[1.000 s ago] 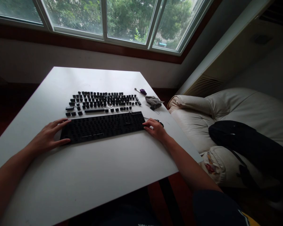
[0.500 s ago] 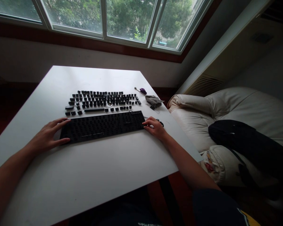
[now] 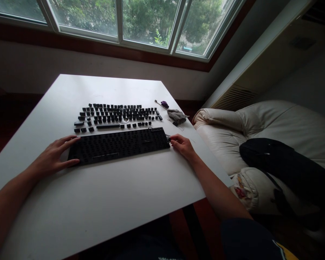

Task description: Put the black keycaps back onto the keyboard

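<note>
Sliding outward a little from where it was a second ago, the right hand (image 3: 183, 146) now uncovers more of the right end of the black keyboard (image 3: 119, 146), which suggests that the left hand (image 3: 54, 153) does most of the steadying. The keyboard lies flat on the white bench (image 3: 111, 202), slightly aslant, its long sides running between the hands, just on the near side of the loose keycaps (image 3: 116, 118). The left hand is spread and grasps the keyboard's left end, thumb at the near corner and fingers reaching to the far one; it looks unchanged. The right forearm comes in from the lower right, wrist low, with thumb and index drawn together beside the right end; whether they pinch something or only touch the edge, I cannot tell, and the dark bits (image 3: 168, 138) there are too small to make out. Beyond that hand lies a grey cloth (image 3: 177, 116).
</note>
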`<state>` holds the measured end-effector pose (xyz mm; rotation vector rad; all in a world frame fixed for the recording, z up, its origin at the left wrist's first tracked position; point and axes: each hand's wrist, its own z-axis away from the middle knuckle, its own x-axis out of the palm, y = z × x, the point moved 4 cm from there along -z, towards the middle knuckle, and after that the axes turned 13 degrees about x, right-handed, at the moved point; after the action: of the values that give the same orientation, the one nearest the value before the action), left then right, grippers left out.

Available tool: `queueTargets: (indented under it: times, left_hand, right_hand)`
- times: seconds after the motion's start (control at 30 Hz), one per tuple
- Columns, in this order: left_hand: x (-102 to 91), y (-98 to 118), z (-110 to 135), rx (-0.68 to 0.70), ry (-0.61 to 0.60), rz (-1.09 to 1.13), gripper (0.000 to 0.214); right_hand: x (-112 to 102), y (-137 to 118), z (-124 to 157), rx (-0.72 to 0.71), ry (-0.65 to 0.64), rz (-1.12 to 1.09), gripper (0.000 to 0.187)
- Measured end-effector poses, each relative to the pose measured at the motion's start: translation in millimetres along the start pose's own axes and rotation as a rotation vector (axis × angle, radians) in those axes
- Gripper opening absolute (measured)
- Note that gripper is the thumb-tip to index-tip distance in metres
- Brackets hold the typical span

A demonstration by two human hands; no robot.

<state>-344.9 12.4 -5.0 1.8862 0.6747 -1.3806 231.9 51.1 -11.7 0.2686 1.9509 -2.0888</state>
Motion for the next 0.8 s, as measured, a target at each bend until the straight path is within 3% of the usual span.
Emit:
queueTargets:
  times: [0.4, 0.8]
  left_hand:
    - [-0.3, 0.3, -0.8, -0.009, -0.011, -0.008, 0.091]
    - [0.4, -2.0, 0.0, 0.008, 0.006, -0.009, 0.090]
  right_hand:
    - [0.0, 9.3, -3.1, 0.163, -0.010, -0.201, 0.040]
    - [-0.2, 8.1, -4.1, 0.182, -0.006, -0.280, 0.039]
